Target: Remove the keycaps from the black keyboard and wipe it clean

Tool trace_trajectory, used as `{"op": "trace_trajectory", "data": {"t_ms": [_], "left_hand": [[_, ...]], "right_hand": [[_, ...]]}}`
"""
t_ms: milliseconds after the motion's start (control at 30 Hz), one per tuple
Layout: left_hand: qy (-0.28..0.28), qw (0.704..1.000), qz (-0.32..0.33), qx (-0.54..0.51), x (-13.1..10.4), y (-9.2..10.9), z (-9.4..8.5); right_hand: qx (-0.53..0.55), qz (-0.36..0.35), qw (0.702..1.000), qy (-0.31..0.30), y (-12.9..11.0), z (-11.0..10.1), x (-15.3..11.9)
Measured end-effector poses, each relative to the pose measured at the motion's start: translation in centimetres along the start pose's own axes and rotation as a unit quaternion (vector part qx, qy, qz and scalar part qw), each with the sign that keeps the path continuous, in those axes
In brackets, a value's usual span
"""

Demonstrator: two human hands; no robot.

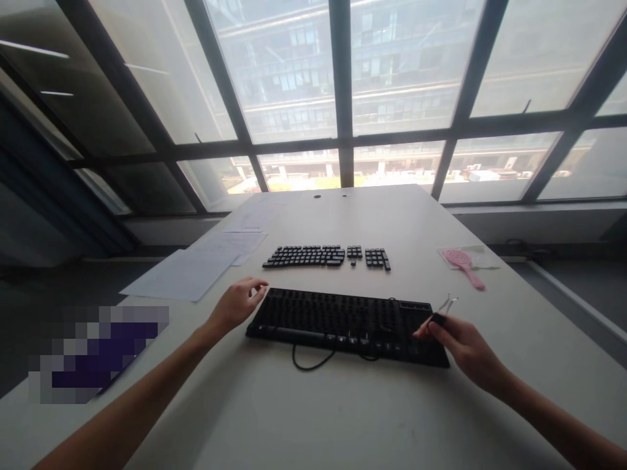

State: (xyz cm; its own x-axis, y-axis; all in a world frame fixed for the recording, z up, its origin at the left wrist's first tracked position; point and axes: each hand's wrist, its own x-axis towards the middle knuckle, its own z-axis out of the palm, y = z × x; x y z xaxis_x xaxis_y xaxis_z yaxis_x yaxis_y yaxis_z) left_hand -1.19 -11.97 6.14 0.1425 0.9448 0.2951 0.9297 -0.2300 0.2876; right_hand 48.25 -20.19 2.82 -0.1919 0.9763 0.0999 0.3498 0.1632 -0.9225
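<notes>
A black keyboard (333, 316) lies slightly skewed on the white table, most of its key area showing dark switches without caps. My left hand (238, 302) is at its far left corner, thumb and fingers apart; whether they touch the edge I cannot tell. Over the keyboard's right end, my right hand (458, 343) is closed on a keycap puller (437, 319), a small tool with a dark body and thin wires pointing up and away. Beyond the keyboard, black keycaps (306, 255) lie laid out in rows like a keyboard, with separate blocks towards the right.
A pink hairbrush (463, 264) lies on a clear packet at the right. Sheets of paper (181, 274) spread along the left edge, with a blurred purple item (108, 352) nearer me. A cable (308, 367) loops out in front of the keyboard. Large windows stand behind the table.
</notes>
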Motion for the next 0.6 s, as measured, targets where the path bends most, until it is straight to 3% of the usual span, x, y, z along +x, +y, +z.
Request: {"op": "trace_trajectory", "data": {"t_ms": [133, 233, 333, 433, 600], "left_hand": [[-0.027, 0.999, -0.035, -0.023, -3.3, -2.6, 0.3], [-0.048, 0.996, -0.026, -0.076, -5.2, -2.2, 0.8], [-0.042, 0.994, -0.015, -0.104, -6.2, -1.4, 1.4], [-0.023, 0.993, -0.019, -0.116, -6.3, -1.0, 1.6], [0.0, 0.989, -0.013, -0.148, -6.8, -0.5, 1.1]], "right_hand": [[-0.046, 0.007, 0.998, 0.029, 0.8, -1.5, 1.5], [-0.064, 0.016, 0.997, 0.047, 0.7, -1.9, 2.6], [-0.066, -0.002, 0.994, 0.086, -0.6, -0.6, 3.8], [-0.03, -0.044, 0.995, 0.081, -3.6, 3.6, 4.8], [0.063, -0.131, 0.984, -0.099, -9.6, 15.0, 5.8]]}}
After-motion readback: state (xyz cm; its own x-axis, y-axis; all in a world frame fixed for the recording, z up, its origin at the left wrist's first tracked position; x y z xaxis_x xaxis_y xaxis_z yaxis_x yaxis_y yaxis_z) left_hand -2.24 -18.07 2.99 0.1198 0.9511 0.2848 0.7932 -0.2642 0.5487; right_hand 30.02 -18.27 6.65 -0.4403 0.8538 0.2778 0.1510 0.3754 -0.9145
